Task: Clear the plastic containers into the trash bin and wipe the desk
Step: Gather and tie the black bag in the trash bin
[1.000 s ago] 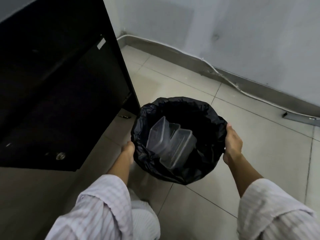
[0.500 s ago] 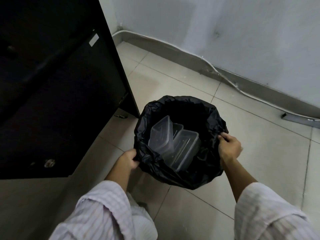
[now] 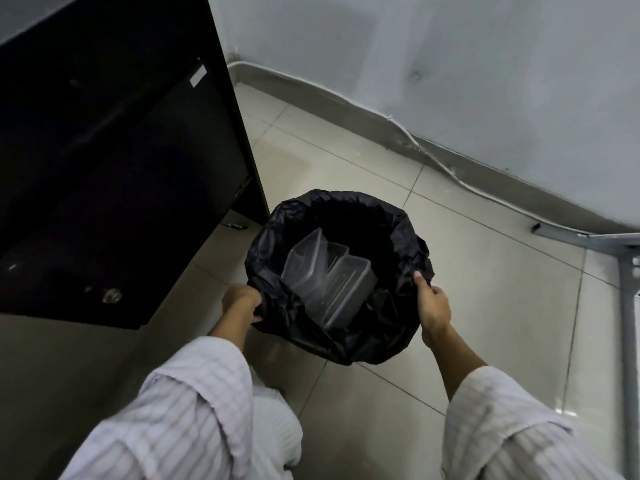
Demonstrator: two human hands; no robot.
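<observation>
A trash bin lined with a black plastic bag (image 3: 388, 323) stands on the tiled floor in the middle of the head view. Several clear plastic containers (image 3: 329, 282) lean on edge inside it, stacked against each other. My left hand (image 3: 240, 301) pinches the bag's rim on the left side. On the right side my right hand (image 3: 433, 306) grips the rim, thumb on the bag's edge. Both forearms wear pale striped sleeves.
The dark side panel of a desk (image 3: 114, 188) rises at the left, close to the bin. A white wall with a grey skirting and a thin cable (image 3: 450, 171) runs behind. A grey metal leg (image 3: 628, 341) stands at the right edge.
Both hands have gone from cupping the bin's sides to gripping the bag's rim. The view has shifted, bringing the metal leg into sight at the right.
</observation>
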